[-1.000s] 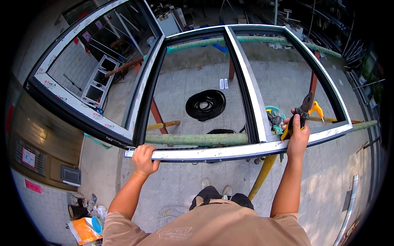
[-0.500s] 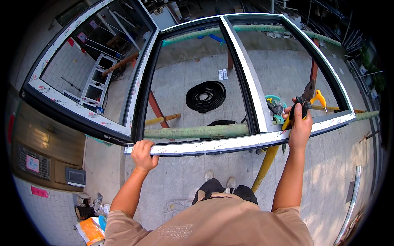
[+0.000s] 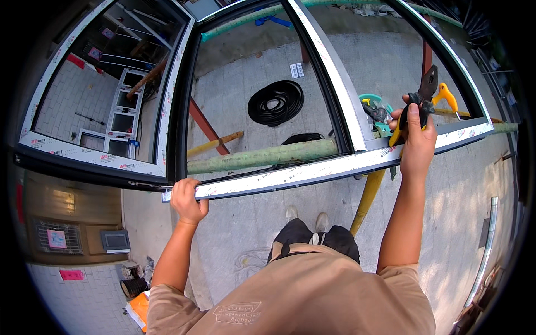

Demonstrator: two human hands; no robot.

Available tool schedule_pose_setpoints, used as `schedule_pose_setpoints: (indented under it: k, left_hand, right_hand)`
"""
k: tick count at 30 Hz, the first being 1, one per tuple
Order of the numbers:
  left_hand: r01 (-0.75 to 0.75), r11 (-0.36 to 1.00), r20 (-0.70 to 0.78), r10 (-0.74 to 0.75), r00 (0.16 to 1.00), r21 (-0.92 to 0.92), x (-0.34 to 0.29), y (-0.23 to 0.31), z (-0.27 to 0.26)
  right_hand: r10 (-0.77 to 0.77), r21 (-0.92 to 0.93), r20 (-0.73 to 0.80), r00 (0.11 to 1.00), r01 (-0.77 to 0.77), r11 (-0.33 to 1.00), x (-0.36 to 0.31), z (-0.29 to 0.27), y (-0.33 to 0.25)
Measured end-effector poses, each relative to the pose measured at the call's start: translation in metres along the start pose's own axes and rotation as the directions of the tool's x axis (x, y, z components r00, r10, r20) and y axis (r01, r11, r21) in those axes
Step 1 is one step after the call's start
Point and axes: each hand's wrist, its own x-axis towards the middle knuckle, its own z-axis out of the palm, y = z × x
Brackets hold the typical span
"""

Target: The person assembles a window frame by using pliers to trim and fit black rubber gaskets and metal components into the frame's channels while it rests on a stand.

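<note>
My left hand [image 3: 188, 202] is closed over the near edge of a large window frame [image 3: 290, 177], at its left corner. White printed film covers the frame's faces, and black gasket lines its openings. A hinged sash [image 3: 89, 152] stands swung out on the left. In my right hand [image 3: 417, 139] is a pair of pliers [image 3: 429, 84] with a dark metal head and yellow-and-black handles, raised above the frame's right part. Just beside the pliers is a yellow-handled tool [image 3: 445, 97] with a thin metal tip.
Green-wrapped pipes [image 3: 262, 157] run beneath the frame. Through the middle opening, a black coil [image 3: 276, 104] lies on the concrete floor. A green basket [image 3: 373, 101] holding tools sits below the right opening. A yellow pole [image 3: 368, 195] slants down nearby, and a metal strip [image 3: 484, 251] lies far right.
My right hand has lifted the pliers slightly, up and to the right. The left hand keeps its grip on the frame corner. The view has shifted, so the frame appears higher and farther left.
</note>
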Motion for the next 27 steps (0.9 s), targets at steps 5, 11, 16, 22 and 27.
schedule_pose_setpoints:
  k: [5, 11, 16, 22, 27]
  left_hand:
    - [-0.018, 1.0, 0.001, 0.018, 1.0, -0.003, 0.0031, 0.0008, -0.0004]
    - [-0.023, 1.0, 0.001, 0.023, 1.0, 0.005, 0.0034, -0.0007, 0.0001]
    - [-0.026, 1.0, 0.004, 0.026, 1.0, 0.01, 0.0033, -0.001, 0.0001]
    - [-0.033, 0.999, -0.002, 0.033, 0.999, 0.014, 0.0041, 0.0004, 0.0]
    - [-0.033, 0.999, 0.003, 0.033, 0.999, 0.012, 0.0028, -0.0004, 0.0002]
  right_hand:
    - [-0.009, 0.001, 0.005, 1.0, 0.009, 1.0, 0.0014, -0.0012, 0.0002]
    - [-0.014, 0.035, 0.017, 1.0, 0.013, 0.999, 0.0024, -0.0016, 0.0023]
    - [-0.009, 0.041, 0.021, 1.0, 0.008, 0.999, 0.0026, -0.0018, 0.0025]
    - [-0.011, 0.05, 0.03, 0.999, 0.01, 0.999, 0.0028, -0.0026, 0.0027]
    - [-0.006, 0.045, 0.033, 0.999, 0.004, 0.999, 0.003, -0.0029, 0.0025]
